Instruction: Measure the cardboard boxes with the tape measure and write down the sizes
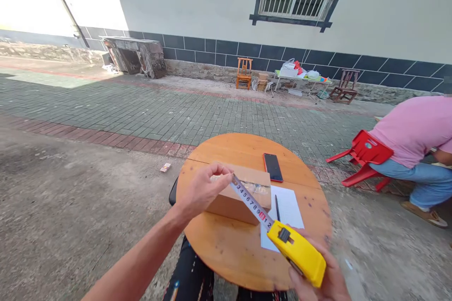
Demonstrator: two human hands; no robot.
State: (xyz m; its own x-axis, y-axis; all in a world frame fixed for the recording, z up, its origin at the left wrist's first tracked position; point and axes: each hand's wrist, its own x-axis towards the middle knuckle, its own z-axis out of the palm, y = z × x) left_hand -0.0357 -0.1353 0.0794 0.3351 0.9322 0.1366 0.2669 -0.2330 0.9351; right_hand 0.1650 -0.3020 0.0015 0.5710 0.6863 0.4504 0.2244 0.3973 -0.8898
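Observation:
My right hand point(323, 275) is wrapped round a yellow tape measure point(300, 254) above the near right part of the round wooden table point(226, 258). Its metal blade is pulled out to a little past the red 10 mark, slanting up and left. Between thumb and fingers, my left hand point(212, 183) pinches the blade's free end. Behind and below the blade, a brown cardboard box point(229, 204) with clear tape on top sits on the table, partly hidden by my left hand. A white sheet of paper point(287, 204) lies right of the box, with a black pen point(277, 208) on it.
A phone point(273, 167) lies on the table behind the paper. At right, a person in a pink top point(416, 127) sits on a red plastic chair point(370, 150). Wooden chairs, a folding table point(303, 76) with bags and a stone structure point(136, 54) stand along the wall.

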